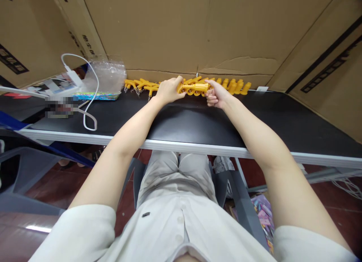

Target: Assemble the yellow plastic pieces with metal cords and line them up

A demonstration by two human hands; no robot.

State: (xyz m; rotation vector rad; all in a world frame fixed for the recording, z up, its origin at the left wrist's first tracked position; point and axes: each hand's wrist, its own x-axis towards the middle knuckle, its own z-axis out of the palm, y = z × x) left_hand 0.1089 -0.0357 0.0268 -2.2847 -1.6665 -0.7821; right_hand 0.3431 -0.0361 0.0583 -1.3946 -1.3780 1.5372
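Observation:
A yellow plastic corkscrew [200, 87] lies lengthwise between my hands over the back of the black table. My left hand [170, 90] is closed around its left end, and the fingers partly cover it. My right hand [217, 94] grips its right end between thumb and curled fingers. Left of my left hand are several yellow T-shaped corkscrew handles [141, 83] with bare metal spirals. Behind and below the held corkscrew more yellow parts show, partly hidden by my hands. To the right of my right hand stand several yellow sleeve-like pieces [236, 87] in a row.
Cardboard walls [181, 31] close off the back and sides of the black table [283, 122]. A clear plastic bag [109, 75], a colourful packet [98, 96] and a white cable [97, 79] lie at left. A small white piece [262, 89] lies at back right.

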